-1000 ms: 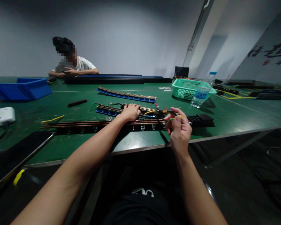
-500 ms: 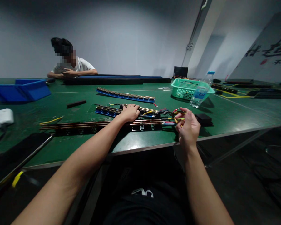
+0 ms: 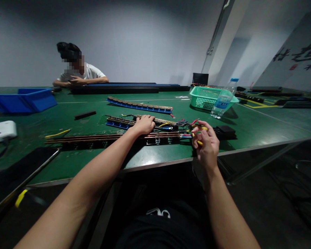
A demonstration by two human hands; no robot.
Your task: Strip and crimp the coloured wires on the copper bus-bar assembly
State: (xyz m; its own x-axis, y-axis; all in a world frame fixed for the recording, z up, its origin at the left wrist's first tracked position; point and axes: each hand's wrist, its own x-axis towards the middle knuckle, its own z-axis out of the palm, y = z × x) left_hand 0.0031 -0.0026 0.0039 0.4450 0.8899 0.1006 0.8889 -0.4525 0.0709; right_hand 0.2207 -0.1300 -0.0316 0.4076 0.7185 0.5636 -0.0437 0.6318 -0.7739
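Note:
My left hand (image 3: 145, 124) is closed over a black strip with brass-coloured rods (image 3: 160, 121), fingers curled down onto it. Beside it lies a short blue strip with rods (image 3: 116, 123). My right hand (image 3: 207, 143) is closed around yellow-handled pliers (image 3: 204, 128), whose jaws I cannot make out among the wires. Loose wires with ring terminals (image 3: 168, 128) trail between the hands. Nearest me lies a long black strip with copper rods (image 3: 93, 139), its wire ends reaching toward my right hand.
Another blue strip (image 3: 140, 104) lies farther back. At right stand a green basket (image 3: 200, 100) and a water bottle (image 3: 220, 105). A blue bin (image 3: 38, 100), a white device (image 3: 2, 133) and a dark flat panel (image 3: 23, 169) are left. A person (image 3: 80, 74) sits opposite.
My right hand has turned slightly and shifted a little left, and the yellow handles show more plainly. My left hand stays on the strip.

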